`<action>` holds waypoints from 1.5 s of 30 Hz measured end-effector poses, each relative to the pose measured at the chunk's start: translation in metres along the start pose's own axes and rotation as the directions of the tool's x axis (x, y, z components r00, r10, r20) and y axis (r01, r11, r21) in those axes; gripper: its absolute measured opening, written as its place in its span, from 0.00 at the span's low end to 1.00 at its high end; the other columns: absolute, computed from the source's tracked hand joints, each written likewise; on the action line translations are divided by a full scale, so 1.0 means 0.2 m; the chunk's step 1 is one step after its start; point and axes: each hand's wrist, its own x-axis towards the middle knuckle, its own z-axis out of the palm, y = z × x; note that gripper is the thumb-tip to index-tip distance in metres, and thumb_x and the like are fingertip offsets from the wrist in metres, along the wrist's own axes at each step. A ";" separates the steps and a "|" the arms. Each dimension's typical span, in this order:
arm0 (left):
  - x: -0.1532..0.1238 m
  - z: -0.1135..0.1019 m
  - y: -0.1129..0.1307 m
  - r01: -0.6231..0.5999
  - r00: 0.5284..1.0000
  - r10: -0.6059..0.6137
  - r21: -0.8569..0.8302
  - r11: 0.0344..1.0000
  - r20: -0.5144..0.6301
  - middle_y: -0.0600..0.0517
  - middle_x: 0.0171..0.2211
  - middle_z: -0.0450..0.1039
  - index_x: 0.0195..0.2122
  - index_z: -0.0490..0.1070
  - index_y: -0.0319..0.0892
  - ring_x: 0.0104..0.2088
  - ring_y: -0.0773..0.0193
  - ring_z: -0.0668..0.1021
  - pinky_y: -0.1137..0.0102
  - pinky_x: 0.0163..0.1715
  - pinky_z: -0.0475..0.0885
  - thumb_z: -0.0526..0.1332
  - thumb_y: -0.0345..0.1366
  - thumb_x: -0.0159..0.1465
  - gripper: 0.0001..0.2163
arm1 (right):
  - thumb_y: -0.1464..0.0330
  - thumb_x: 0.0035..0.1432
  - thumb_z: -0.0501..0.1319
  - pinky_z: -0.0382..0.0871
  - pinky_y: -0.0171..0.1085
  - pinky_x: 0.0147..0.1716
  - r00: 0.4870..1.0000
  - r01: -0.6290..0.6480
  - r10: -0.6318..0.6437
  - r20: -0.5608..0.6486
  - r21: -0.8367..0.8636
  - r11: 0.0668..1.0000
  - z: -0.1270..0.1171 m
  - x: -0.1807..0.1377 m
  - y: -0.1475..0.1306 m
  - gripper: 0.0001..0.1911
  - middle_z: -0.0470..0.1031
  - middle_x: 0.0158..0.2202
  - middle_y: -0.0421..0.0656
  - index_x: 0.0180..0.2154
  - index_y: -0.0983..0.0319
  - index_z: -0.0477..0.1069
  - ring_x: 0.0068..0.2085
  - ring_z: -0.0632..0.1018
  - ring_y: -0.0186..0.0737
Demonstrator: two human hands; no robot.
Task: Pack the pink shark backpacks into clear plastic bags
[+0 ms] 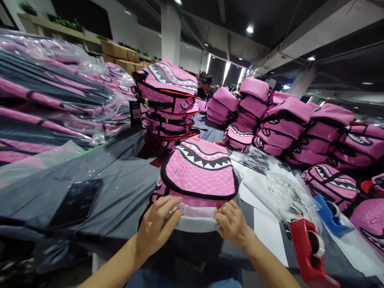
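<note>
Centrally, low in the frame, a pink checkered backpack with a shark-mouth print lies on the grey surface. Both hands pinch the white plastic edge at its near end: the left hand and the right hand each have their fingers clamped on that edge. A red tape dispenser sits at lower right, a dark phone at lower left. Stacks of pink backpacks fill the right and upper middle.

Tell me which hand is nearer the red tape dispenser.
Right. The right hand grips the pink backpack's near edge, just left of the red tape dispenser; the left hand grips farther left.
</note>
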 end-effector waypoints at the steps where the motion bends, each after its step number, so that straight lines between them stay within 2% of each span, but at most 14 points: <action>1: -0.01 0.00 0.03 0.002 1.000 -0.002 -0.007 1.000 0.023 0.41 0.47 0.71 0.43 0.69 0.39 0.48 0.53 0.76 0.61 0.43 0.78 0.57 0.18 0.63 0.11 | 0.80 0.59 0.52 0.58 0.40 0.31 0.999 -0.004 0.003 -0.037 -0.027 1.000 0.02 -0.02 0.02 0.11 0.68 0.29 0.41 0.40 0.59 0.64 0.30 0.67 0.40; 5: -0.08 -0.01 0.14 0.097 0.979 -0.084 -0.063 0.993 0.188 0.39 0.47 0.73 0.43 0.71 0.37 0.48 0.50 0.76 0.59 0.45 0.79 0.60 0.26 0.63 0.07 | 0.82 0.58 0.54 0.60 0.42 0.35 0.973 -0.177 0.160 -0.164 -0.093 0.980 0.17 -0.18 0.07 0.13 0.68 0.29 0.41 0.37 0.57 0.65 0.33 0.70 0.41; 10: -0.36 0.05 0.22 0.109 0.957 -0.095 -0.037 0.993 0.274 0.40 0.48 0.75 0.41 0.72 0.38 0.48 0.52 0.76 0.59 0.45 0.80 0.58 0.24 0.65 0.06 | 0.75 0.59 0.58 0.64 0.41 0.35 0.995 -0.068 0.069 0.073 -0.016 0.998 0.33 -0.47 0.01 0.08 0.71 0.30 0.41 0.39 0.58 0.68 0.33 0.72 0.40; 13: -0.52 0.07 0.27 0.112 0.956 -0.088 -0.070 0.991 0.281 0.44 0.45 0.77 0.44 0.72 0.39 0.47 0.55 0.76 0.60 0.46 0.79 0.59 0.24 0.67 0.07 | 0.64 0.61 0.58 0.70 0.44 0.39 0.983 -0.109 0.086 0.161 0.139 0.984 0.29 -0.55 -0.05 0.14 0.75 0.36 0.46 0.48 0.61 0.68 0.39 0.75 0.45; 15: -0.55 0.06 0.28 0.139 0.953 -0.103 -0.109 0.984 0.284 0.44 0.45 0.75 0.48 0.72 0.39 0.48 0.55 0.76 0.60 0.48 0.79 0.62 0.27 0.67 0.09 | 0.64 0.66 0.56 0.72 0.43 0.41 0.970 -0.166 0.127 0.208 0.185 0.969 0.24 -0.53 -0.06 0.16 0.77 0.38 0.47 0.53 0.63 0.66 0.41 0.76 0.44; 20: -0.48 0.03 0.26 0.250 0.933 -0.191 -0.167 0.954 0.305 0.44 0.45 0.71 0.52 0.69 0.37 0.46 0.60 0.76 0.66 0.46 0.77 0.60 0.24 0.68 0.12 | 0.66 0.70 0.60 0.66 0.39 0.32 0.917 -0.176 0.149 0.369 0.042 0.983 0.18 -0.40 -0.05 0.06 0.74 0.30 0.42 0.43 0.63 0.70 0.32 0.72 0.39; 23: -0.45 0.04 0.24 0.224 0.904 -0.150 -0.143 0.964 0.401 0.47 0.41 0.72 0.53 0.68 0.37 0.40 0.60 0.77 0.65 0.43 0.76 0.57 0.30 0.71 0.11 | 0.67 0.68 0.62 0.64 0.38 0.31 0.884 -0.183 0.172 0.436 -0.015 0.983 0.15 -0.36 -0.07 0.07 0.72 0.31 0.41 0.36 0.62 0.70 0.32 0.71 0.38; 26: -0.44 0.05 0.23 0.217 0.832 -0.118 -0.122 0.969 0.542 0.47 0.40 0.74 0.51 0.70 0.39 0.37 0.59 0.77 0.64 0.39 0.75 0.55 0.34 0.73 0.10 | 0.72 0.69 0.58 0.66 0.37 0.38 0.922 -0.124 0.101 0.373 0.040 0.991 0.11 -0.33 -0.08 0.06 0.74 0.37 0.43 0.37 0.61 0.71 0.38 0.73 0.38; 29: -0.40 0.05 0.22 0.132 0.757 -0.017 -0.127 0.983 0.653 0.47 0.41 0.75 0.54 0.69 0.40 0.38 0.59 0.77 0.64 0.39 0.74 0.52 0.27 0.71 0.13 | 0.75 0.71 0.54 0.67 0.38 0.47 0.954 -0.006 -0.037 0.298 0.143 0.990 0.09 -0.32 -0.05 0.09 0.76 0.44 0.44 0.39 0.61 0.71 0.46 0.74 0.39; 31: -0.34 0.07 0.20 -0.005 0.748 0.142 -0.209 0.978 0.649 0.45 0.49 0.76 0.60 0.65 0.38 0.46 0.59 0.78 0.65 0.46 0.73 0.49 0.20 0.67 0.21 | 0.76 0.72 0.52 0.67 0.37 0.44 0.943 0.063 -0.118 0.312 0.181 0.982 0.09 -0.32 -0.02 0.11 0.77 0.41 0.43 0.38 0.61 0.70 0.41 0.74 0.36; 34: -0.24 0.11 0.17 -0.111 0.716 0.351 -0.398 0.911 0.603 0.45 0.56 0.75 0.63 0.60 0.35 0.56 0.63 0.74 0.69 0.55 0.68 0.48 0.19 0.67 0.23 | 0.75 0.72 0.51 0.64 0.37 0.36 0.909 0.166 -0.223 0.353 0.186 0.969 0.10 -0.32 0.04 0.11 0.74 0.32 0.40 0.38 0.61 0.69 0.32 0.70 0.35; 39: -0.17 0.18 0.15 0.000 0.601 0.322 -0.403 0.915 0.732 0.51 0.38 0.77 0.47 0.70 0.39 0.38 0.61 0.76 0.68 0.39 0.71 0.56 0.28 0.70 0.07 | 0.68 0.72 0.56 0.61 0.38 0.32 0.835 0.133 -0.195 0.515 0.156 0.979 0.13 -0.30 0.11 0.06 0.72 0.31 0.40 0.42 0.62 0.69 0.32 0.69 0.37; 42: -0.16 0.18 0.13 -0.012 0.608 0.311 -0.384 0.923 0.730 0.52 0.35 0.75 0.37 0.70 0.42 0.37 0.60 0.75 0.67 0.38 0.71 0.58 0.26 0.69 0.05 | 0.58 0.65 0.65 0.61 0.39 0.32 0.726 0.046 -0.120 0.677 0.127 0.991 0.14 -0.26 0.11 0.14 0.72 0.34 0.42 0.41 0.63 0.70 0.34 0.70 0.39; 45: -0.14 0.17 0.08 -0.133 0.664 0.452 -0.501 0.855 0.596 0.49 0.42 0.77 0.39 0.71 0.41 0.46 0.60 0.76 0.66 0.52 0.70 0.58 0.26 0.69 0.04 | 0.60 0.64 0.67 0.60 0.39 0.34 0.644 0.075 -0.150 0.750 0.133 0.988 0.14 -0.22 0.09 0.12 0.73 0.36 0.42 0.41 0.61 0.71 0.37 0.71 0.40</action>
